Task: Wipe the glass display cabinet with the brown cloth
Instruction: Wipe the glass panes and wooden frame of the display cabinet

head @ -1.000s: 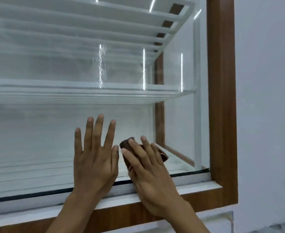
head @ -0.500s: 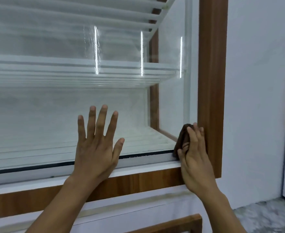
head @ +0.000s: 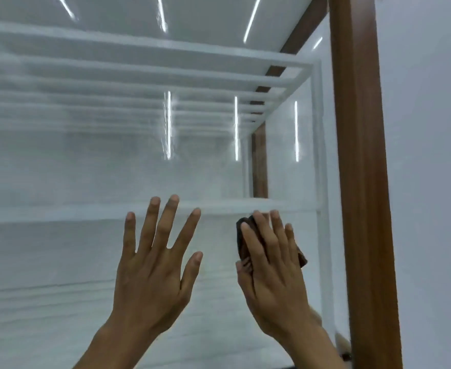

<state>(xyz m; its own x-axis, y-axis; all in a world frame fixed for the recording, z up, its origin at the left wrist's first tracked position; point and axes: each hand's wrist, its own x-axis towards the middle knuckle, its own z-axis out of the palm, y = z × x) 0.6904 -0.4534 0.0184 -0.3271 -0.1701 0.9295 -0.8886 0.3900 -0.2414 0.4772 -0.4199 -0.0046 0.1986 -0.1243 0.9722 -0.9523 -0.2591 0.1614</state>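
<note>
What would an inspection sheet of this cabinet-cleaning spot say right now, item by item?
Surface: glass front of the display cabinet, hazy, with bright light strips reflected in it.
Job's things: brown cloth, bunched and pressed to the glass near the cabinet's right edge, level with a white shelf.
Clutter: nothing seen; the visible shelves look bare.
Hands: left hand spread flat, fingers apart, toward the glass, holding nothing; right hand laid over the cloth, its grip flat rather than clenched.
Cables: nothing seen.
Surroundings: brown wooden frame post to the right of the glass, plain white wall beyond it.
</note>
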